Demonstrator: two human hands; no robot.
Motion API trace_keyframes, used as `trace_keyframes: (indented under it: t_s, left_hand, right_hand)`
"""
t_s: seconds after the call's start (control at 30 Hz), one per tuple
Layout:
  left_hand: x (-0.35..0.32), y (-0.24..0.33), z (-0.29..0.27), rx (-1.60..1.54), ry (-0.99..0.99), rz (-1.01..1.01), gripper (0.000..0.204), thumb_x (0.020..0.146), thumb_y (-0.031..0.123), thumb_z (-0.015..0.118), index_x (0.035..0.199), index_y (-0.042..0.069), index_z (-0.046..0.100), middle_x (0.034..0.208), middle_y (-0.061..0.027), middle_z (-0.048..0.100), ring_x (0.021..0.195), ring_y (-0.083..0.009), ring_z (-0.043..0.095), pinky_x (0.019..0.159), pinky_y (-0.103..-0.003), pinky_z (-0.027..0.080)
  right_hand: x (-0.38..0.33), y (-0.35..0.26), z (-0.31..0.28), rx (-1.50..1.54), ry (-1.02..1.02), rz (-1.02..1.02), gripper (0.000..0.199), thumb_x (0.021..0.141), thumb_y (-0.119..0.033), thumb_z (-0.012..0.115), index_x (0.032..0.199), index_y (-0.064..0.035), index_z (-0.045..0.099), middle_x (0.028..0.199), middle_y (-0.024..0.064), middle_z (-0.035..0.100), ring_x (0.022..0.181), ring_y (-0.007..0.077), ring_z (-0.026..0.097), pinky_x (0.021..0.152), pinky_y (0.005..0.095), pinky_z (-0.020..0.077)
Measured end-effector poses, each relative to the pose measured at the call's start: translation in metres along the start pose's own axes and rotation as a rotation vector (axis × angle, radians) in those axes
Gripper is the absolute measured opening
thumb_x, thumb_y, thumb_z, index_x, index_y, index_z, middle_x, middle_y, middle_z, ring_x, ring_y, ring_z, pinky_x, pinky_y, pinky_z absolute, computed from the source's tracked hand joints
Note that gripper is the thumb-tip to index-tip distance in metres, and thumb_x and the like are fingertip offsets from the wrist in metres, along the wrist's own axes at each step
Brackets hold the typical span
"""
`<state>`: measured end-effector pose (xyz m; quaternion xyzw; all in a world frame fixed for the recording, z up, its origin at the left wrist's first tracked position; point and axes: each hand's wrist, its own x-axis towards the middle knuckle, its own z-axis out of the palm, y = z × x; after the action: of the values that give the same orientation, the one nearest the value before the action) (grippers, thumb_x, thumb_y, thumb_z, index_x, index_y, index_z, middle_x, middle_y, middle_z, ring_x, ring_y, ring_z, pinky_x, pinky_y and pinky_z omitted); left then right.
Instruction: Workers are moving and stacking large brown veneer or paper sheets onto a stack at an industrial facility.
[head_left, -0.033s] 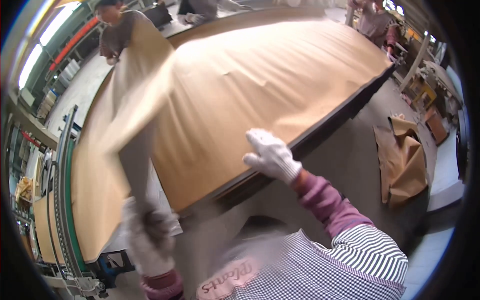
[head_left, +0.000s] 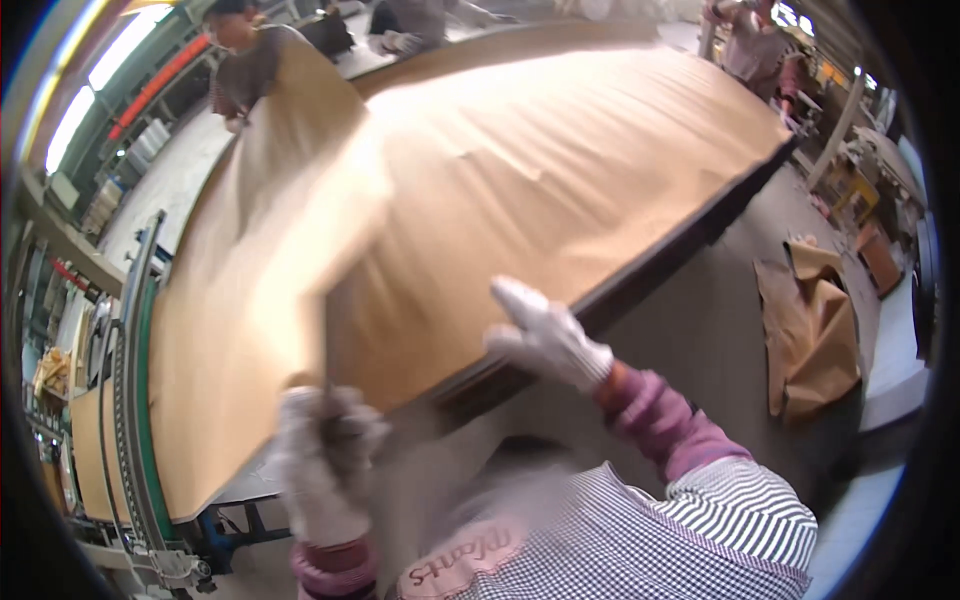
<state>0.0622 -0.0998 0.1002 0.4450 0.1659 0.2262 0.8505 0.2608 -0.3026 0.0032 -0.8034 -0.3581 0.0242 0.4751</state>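
A large tan sheet (head_left: 560, 190), like leather or heavy kraft paper, covers a wide table with some wrinkles. Its near left part is lifted in a fold (head_left: 345, 230) whose darker underside shows. My left hand (head_left: 325, 460), in a white knit glove, is closed on the edge of this fold; motion blurs it. My right hand (head_left: 550, 335), gloved alike, is flat with fingers stretched out and thumb apart, over the sheet's near edge beside the dark table edge (head_left: 660, 265). Nothing is in it. Whether its palm touches the sheet, I cannot tell.
A person (head_left: 250, 60) at the far left lifts another part of the sheet. Other people stand at the far side (head_left: 410, 30) and far right corner (head_left: 760, 60). A green-edged machine rail (head_left: 140, 400) runs along the left. A crumpled tan piece (head_left: 810, 340) lies at right.
My left hand has moved right, carrying the sheet's fold with it, and the bare strip beneath is now covered. My right hand stays outstretched near the edge, slightly lower in view.
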Motion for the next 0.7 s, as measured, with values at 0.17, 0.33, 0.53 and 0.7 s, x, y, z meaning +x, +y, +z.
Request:
trace_keyframes:
  t_s: [0.17, 0.33, 0.53, 0.7]
  left_hand:
    - [-0.004, -0.043, 0.062, 0.488, 0.036, -0.136, 0.034, 0.100, 0.034, 0.047, 0.096, 0.004, 0.063, 0.074, -0.0071, 0.063, 0.066, -0.0154, 0.060, 0.059, -0.029, 0.049]
    - [-0.005, -0.056, 0.050, 0.207, -0.176, -0.247, 0.047, 0.101, 0.041, 0.041, 0.101, -0.001, 0.061, 0.085, -0.0114, 0.066, 0.077, -0.0240, 0.066, 0.073, -0.036, 0.056]
    - [0.006, -0.064, 0.027, 0.792, -0.353, 0.242, 0.031, 0.099, 0.029, 0.052, 0.097, 0.001, 0.066, 0.087, -0.0078, 0.067, 0.073, -0.0152, 0.063, 0.071, -0.029, 0.053]
    - [0.015, -0.077, 0.075, 0.724, -0.621, -0.326, 0.028, 0.098, 0.025, 0.054, 0.110, 0.001, 0.061, 0.099, -0.0064, 0.064, 0.089, -0.0140, 0.059, 0.076, -0.026, 0.049]
  right_hand:
    - [-0.032, -0.119, -0.016, 1.176, -0.275, 0.287, 0.067, 0.091, -0.023, 0.055, 0.147, -0.0001, 0.026, 0.128, 0.0135, 0.054, 0.115, 0.0163, 0.050, 0.100, 0.0291, 0.0391]
    - [0.005, -0.089, -0.037, 0.672, 0.155, 0.095, 0.043, 0.098, -0.026, 0.052, 0.133, -0.0027, 0.047, 0.103, 0.0017, 0.061, 0.093, 0.0101, 0.055, 0.083, 0.0250, 0.0470]
    - [-0.017, -0.119, -0.036, 0.514, -0.292, 0.156, 0.045, 0.092, -0.036, 0.060, 0.124, -0.0056, 0.052, 0.098, 0.0011, 0.058, 0.091, 0.0093, 0.052, 0.086, 0.0281, 0.0445]
    - [-0.047, -0.042, -0.032, -0.444, 0.244, -0.435, 0.045, 0.091, -0.007, 0.048, 0.135, 0.0027, 0.045, 0.128, 0.0208, 0.056, 0.121, 0.0310, 0.053, 0.106, 0.0463, 0.0358]
